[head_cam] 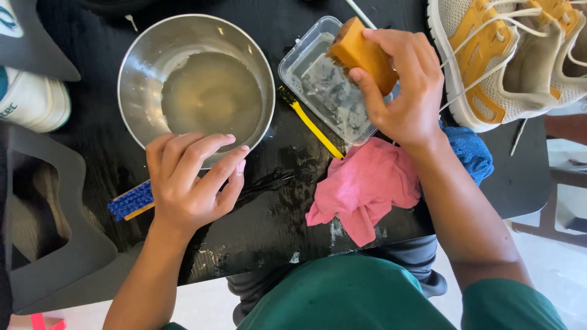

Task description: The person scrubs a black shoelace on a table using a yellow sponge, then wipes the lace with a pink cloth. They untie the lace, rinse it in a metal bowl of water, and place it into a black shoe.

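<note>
From the head camera, the right hand (400,91) grips a wooden-backed scrub brush (361,52), fingers wrapped over the orange-brown block, and holds it tilted with the bristles down over a clear plastic container (299,58) that has a shallow layer of cloudy liquid in it. The left hand (189,180) rests with its fingers loosely spread and uncurled, gripping nothing, the fingertips lying against the near rim of a steel bowl (137,55) that holds murky water. Just under the left hand's wrist side a blue-bristled brush (129,200) lies flat on the black table (269,214), partly hidden by the hand. A yellow-handled toothbrush (315,128) lies slantwise between the bowl and the container, near the container's side. A crumpled pink cloth (361,186) sits just below the container, under the right forearm, and a blue cloth (471,150) shows just beside it, behind the wrist. At the upper right a pair of beige and yellow sneakers (507,61) stands on the table's far corner, laces loose. A white sneaker (30,101) shows at the left edge. The table's surface near its front edge looks wet and streaked.
</note>
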